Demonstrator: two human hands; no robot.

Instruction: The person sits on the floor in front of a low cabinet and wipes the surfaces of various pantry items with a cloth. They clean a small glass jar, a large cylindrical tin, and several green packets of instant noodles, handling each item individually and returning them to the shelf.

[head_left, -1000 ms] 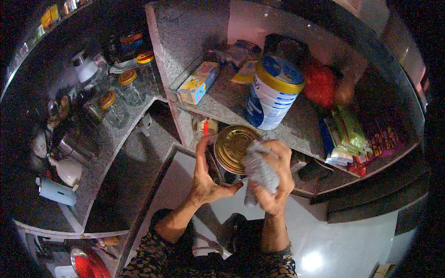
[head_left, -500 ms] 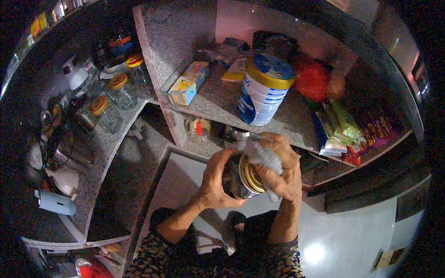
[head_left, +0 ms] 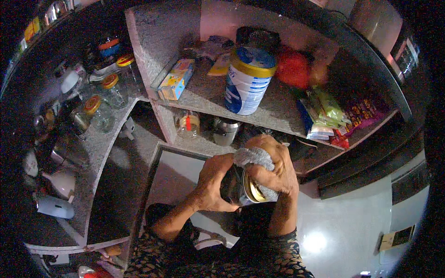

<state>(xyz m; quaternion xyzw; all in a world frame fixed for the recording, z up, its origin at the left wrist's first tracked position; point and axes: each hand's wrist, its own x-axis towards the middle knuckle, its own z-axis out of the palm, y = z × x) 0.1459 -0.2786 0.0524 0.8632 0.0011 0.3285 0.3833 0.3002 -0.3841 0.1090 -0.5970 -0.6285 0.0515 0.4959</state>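
Note:
My left hand (head_left: 211,183) is curved round the side of a dark-bodied jar with a gold-coloured rim (head_left: 251,189), low in front of the shelves. The jar is tilted, its gold end turned toward my right. In my right hand (head_left: 283,169) a crumpled grey cloth (head_left: 254,158) is bunched between thumb and fingers. The cloth lies against the gold end of the jar and hides part of it. My right fingers are closed round the cloth.
Above my hands, a blue-and-white tin (head_left: 249,88) and a small patterned box (head_left: 177,79) stand on the shelf. Green-and-white packets (head_left: 327,113) lie to the right. A steel pot (head_left: 226,132) sits underneath. Lidded glass jars (head_left: 101,116) line the left counter.
My view has shifted, so the shelf things sit further left and higher. My right hand has shifted on the gold end and bunches the cloth more tightly. My left hand keeps holding the jar.

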